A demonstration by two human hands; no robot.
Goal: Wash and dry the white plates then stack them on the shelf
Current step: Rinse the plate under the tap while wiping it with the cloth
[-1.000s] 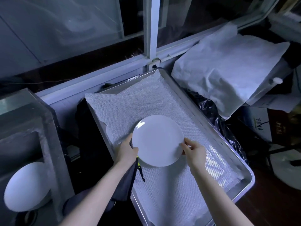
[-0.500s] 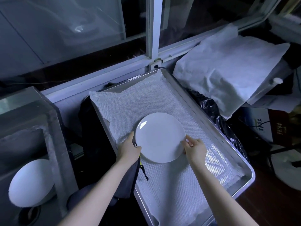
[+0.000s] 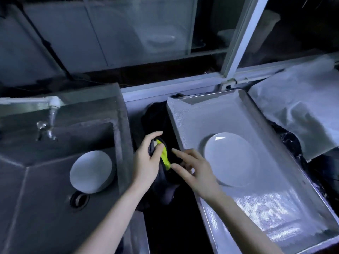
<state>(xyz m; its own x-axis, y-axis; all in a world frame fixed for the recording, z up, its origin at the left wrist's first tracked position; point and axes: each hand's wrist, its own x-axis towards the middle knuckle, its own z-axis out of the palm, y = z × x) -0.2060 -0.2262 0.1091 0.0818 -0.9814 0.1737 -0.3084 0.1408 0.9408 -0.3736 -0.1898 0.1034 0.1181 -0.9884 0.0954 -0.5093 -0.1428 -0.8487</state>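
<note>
One white plate (image 3: 232, 159) lies flat on the mesh-lined metal tray (image 3: 266, 208) at the right. A second white plate (image 3: 91, 171) leans in the grey sink (image 3: 45, 189) at the left, above the drain. Between sink and tray, my left hand (image 3: 146, 162) holds a dark cloth with a yellow-green patch (image 3: 166, 158), thumb and fingers curled round it. My right hand (image 3: 194, 171) hovers beside the cloth with fingers spread, touching neither plate.
A tap (image 3: 48, 121) juts over the sink's back left. White paper or sheeting (image 3: 302, 114) covers things right of the tray. A window frame (image 3: 238, 43) and sill run behind. A dark gap separates sink and tray.
Both hands let go of the plate, which now lies on the tray. They moved left to the gap, and the view swung left to show the sink.
</note>
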